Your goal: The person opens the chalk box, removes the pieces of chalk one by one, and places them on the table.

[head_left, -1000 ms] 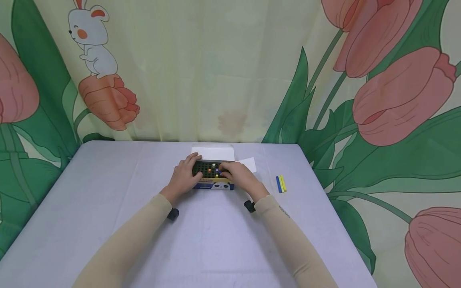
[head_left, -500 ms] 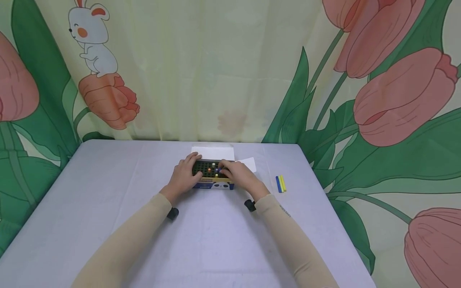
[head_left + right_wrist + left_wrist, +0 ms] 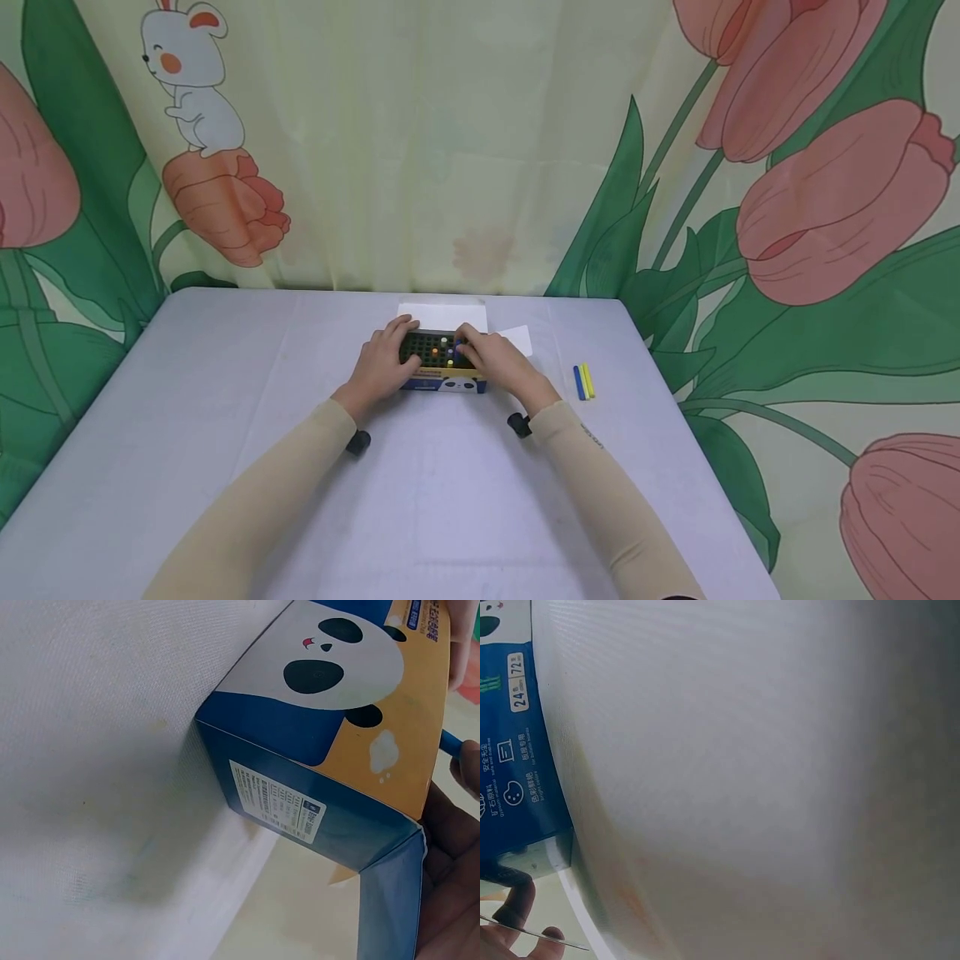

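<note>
A cardboard chalk box with a panda printed on its front lies on the table, its black holed insert facing up. A few coloured chalk sticks stand in the holes, among them an orange one. My left hand holds the box's left end, thumb at the front and fingers over the back edge. Above the right part of the insert, my right hand pinches a blue chalk stick; its lower end is hard to make out. In the left wrist view the box's blue printed side appears.
Blue and yellow chalk sticks lie together on the white-covered table, right of the box. White flaps or sheets extend behind the box and to its right. A printed curtain hangs beyond the far edge.
My right hand's fingers have risen slightly over the insert, and more of the blue chalk stick shows beneath them. My left hand stays in place on the box.
</note>
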### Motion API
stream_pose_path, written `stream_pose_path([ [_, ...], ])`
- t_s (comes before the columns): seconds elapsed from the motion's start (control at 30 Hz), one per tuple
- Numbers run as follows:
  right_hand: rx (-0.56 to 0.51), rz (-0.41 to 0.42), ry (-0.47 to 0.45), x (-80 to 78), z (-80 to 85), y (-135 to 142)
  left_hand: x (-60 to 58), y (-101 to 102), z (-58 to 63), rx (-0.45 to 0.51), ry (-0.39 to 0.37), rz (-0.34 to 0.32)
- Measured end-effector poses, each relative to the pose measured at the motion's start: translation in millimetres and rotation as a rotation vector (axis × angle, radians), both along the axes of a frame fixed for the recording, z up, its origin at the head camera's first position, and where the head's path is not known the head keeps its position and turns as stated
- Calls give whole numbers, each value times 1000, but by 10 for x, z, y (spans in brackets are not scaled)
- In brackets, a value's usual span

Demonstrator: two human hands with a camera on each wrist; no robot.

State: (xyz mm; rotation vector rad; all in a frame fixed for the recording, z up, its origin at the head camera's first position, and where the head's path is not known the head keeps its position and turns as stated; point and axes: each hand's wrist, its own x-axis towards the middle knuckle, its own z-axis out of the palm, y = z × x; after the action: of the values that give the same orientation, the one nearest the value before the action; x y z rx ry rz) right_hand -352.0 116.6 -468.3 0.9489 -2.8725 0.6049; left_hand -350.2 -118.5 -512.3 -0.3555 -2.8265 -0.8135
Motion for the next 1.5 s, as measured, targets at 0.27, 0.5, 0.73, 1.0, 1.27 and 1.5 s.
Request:
stream_pose_path([
  [0.27,-16,-69,-50,-20,9,-34,-13,-6,-13,1,13,-4],
  [0.5,-16,-118,-51,-31,30,-53,-16,10,-15,1,4,1],
  [0.73,-66,-155,-53,-84,12,-46,-46,10,-28,-8,44,-9],
  [1.0,-174,-205,-155,-114,3,-46,-30,-9,-54,-5,35,-10],
  [1.27,-213,-226,-140,-135,-11,-53,-26,-19,-35,-4,32,-5],
  [1.5,-181,-242,-58,-120,-63,-38,-21,-13,-36,-9,23,-6],
])
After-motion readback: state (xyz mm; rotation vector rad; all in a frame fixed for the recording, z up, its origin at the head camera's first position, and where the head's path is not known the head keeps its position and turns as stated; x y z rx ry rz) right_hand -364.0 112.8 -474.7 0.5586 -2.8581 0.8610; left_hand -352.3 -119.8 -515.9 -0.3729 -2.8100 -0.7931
